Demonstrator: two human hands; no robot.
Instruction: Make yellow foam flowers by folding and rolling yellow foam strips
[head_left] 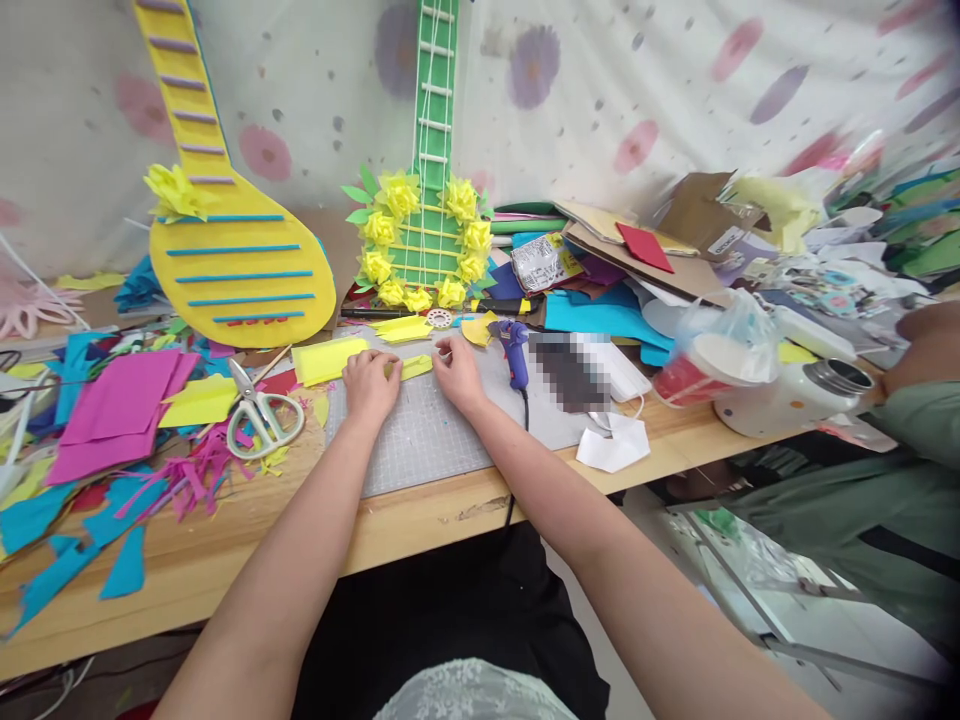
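A narrow folded strip of yellow paper (417, 367) lies across the top of a grey gridded cutting mat (420, 440). At its left end my left hand (373, 385) has closed fingers on the paper. My right hand (457, 374) is curled at the strip's right end, fingertips pinched there; the exact contact is partly hidden. Just left of my left hand is a larger yellow paper piece (328, 360). A purple glue gun (514, 352) stands to the right of my right hand. White-handled scissors (262, 415) rest on the table at left.
A yellow paper guitar (244, 262) and a green one (427, 235) with yellow flowers lean at the back. Magenta sheets (124, 410) and scraps cover the left side. A red cup (697, 370) and a metal-mouthed bottle (787, 400) stand at right, near another person's arm (919, 360).
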